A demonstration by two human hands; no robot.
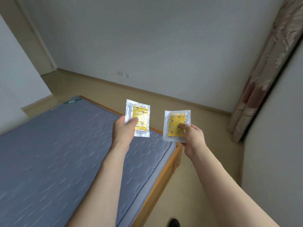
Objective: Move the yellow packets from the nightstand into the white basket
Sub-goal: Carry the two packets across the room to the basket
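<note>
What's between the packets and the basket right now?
Cannot tell: no basket or nightstand in view. Left hand holds one packet over the bed corner; right hand holds the other over open floor.

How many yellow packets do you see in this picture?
2. One packet is held in the left hand, above the mattress corner. The other packet is held in the right hand. More may be outside the view.
</note>
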